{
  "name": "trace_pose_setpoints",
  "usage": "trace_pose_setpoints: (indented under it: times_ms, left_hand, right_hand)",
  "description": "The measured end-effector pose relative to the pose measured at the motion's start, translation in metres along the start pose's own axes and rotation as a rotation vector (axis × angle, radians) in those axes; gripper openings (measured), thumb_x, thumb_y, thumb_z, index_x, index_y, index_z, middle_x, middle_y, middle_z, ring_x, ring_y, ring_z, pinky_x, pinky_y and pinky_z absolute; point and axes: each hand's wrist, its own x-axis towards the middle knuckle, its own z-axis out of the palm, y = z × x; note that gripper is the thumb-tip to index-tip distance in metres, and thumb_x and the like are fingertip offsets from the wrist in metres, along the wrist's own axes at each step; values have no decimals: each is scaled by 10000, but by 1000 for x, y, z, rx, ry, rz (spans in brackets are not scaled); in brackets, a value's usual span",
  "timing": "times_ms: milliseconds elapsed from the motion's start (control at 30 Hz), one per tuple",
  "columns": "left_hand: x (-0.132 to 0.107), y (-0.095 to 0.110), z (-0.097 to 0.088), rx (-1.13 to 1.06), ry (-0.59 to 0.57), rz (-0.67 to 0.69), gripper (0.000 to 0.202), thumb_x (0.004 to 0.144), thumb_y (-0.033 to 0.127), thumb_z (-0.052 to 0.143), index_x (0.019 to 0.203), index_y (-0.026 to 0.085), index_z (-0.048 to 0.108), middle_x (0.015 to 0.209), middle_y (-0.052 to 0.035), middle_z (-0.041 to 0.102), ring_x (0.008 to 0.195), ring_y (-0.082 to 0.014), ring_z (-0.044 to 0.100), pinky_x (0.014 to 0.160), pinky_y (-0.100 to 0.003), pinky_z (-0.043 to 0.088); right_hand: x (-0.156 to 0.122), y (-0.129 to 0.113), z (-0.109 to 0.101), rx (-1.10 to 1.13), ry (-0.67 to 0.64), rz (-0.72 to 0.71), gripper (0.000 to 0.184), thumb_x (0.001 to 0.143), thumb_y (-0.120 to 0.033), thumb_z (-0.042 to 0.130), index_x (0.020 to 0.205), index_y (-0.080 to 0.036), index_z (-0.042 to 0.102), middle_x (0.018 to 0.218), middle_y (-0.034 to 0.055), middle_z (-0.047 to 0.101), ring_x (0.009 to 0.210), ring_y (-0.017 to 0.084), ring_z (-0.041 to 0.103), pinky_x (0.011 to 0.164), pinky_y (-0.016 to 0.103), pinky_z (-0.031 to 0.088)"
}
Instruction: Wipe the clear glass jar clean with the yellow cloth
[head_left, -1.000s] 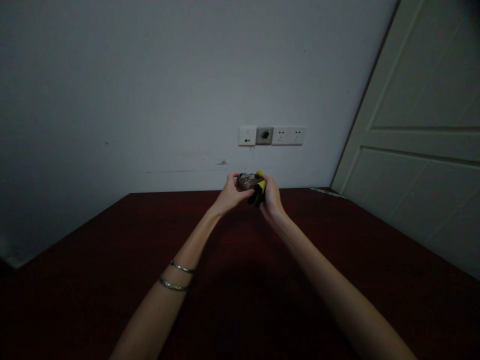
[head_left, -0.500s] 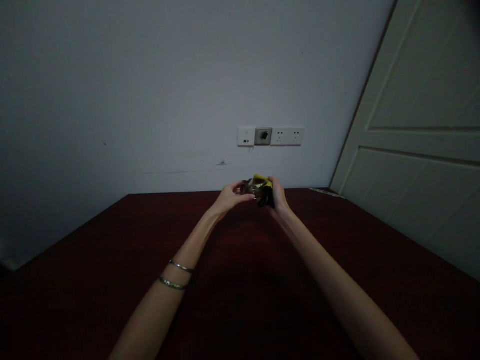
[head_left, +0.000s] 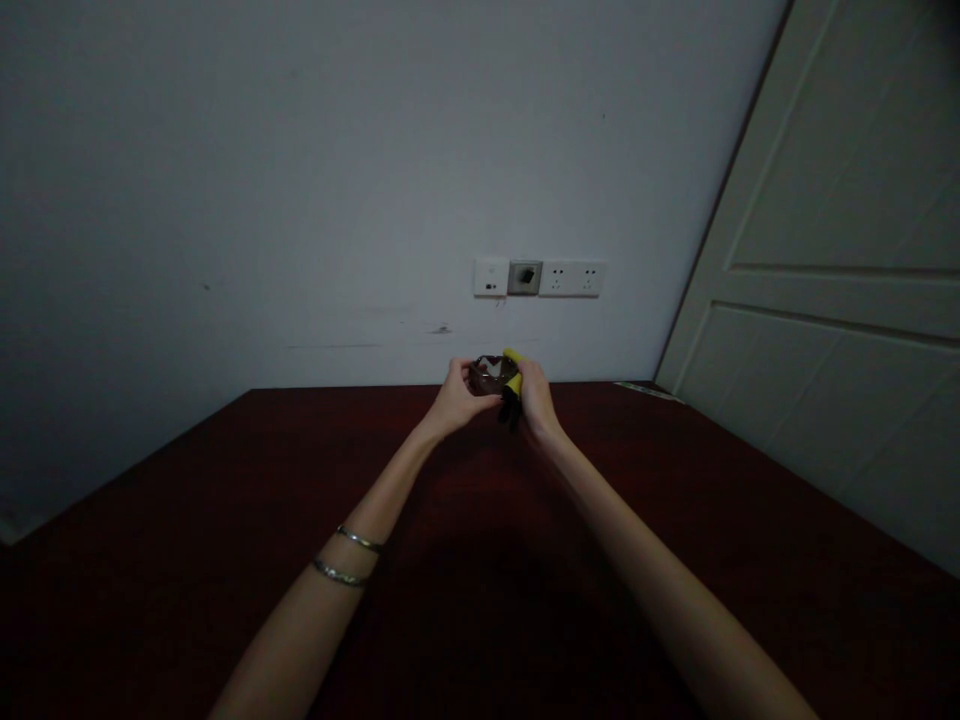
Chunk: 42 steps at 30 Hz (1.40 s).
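Observation:
A dark brown, see-through glass ashtray (head_left: 489, 378) with a notched rim is held up above the far part of the table, tilted so its inside faces me. My left hand (head_left: 455, 398) is closed on its left side, thumb below and fingers behind. In my right hand (head_left: 537, 396) is a bunched yellow-and-black cloth piece, which looks like a glove (head_left: 512, 388). It presses against the ashtray's right rim, and its black ends hang down. Some right-hand fingers are hidden behind the cloth.
The dark red table (head_left: 360, 470) reaches back to a pale wall (head_left: 337, 200). Wall sockets (head_left: 571, 279) sit above the hands. A panelled white door (head_left: 840, 300) stands on the right. A thin strip (head_left: 649, 391) lies at the table's back right edge.
My right hand has moved left with the yellow-and-black glove, onto the ashtray's right rim. The ashtray has turned so more of its open bowl shows. My left hand keeps its hold.

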Motion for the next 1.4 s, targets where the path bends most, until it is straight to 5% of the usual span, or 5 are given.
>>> trace_pose_setpoints:
  times_ms: [400,700,967,1133,1400]
  left_hand:
    - [-9,4,0,521,91,221,586,664,167,686,1141,154,345,1154,-192,567,1009,-270,596,840,-378,468]
    - [0,-18,-9,290,255,88,651,536,237,817,1041,187,409,1006,-106,639,928,-236,638,826,-359,482]
    - [8,-19,-24,-69,338,-25,638,501,263,849,963,169,420,1017,-105,642,946,-197,638,897,-363,470]
    - [7,-11,-24,-127,347,-13,625,495,229,845,960,164,433,997,-89,647,939,-195,639,909,-369,466]
    - [6,-14,-24,-169,253,19,635,475,193,846,960,165,438,1030,-92,655,967,-205,642,951,-401,451]
  right_hand:
    - [-9,3,7,-142,81,-41,180,776,-359,502,859,-229,595,796,-11,602,774,169,543,730,272,401]
    - [-3,-1,0,-64,-24,95,151,724,-321,559,656,-196,606,529,-40,569,528,136,517,513,242,391]
    - [11,12,-21,-132,-86,94,198,722,-348,540,669,-173,618,558,12,629,512,154,571,509,271,456]
    - [10,36,-31,-373,-200,-48,210,697,-296,573,822,-173,688,738,15,704,679,178,628,681,309,491]
    - [-21,60,-18,-679,-634,-220,462,642,-150,630,1099,-199,674,1207,87,647,1118,262,584,1027,399,368]
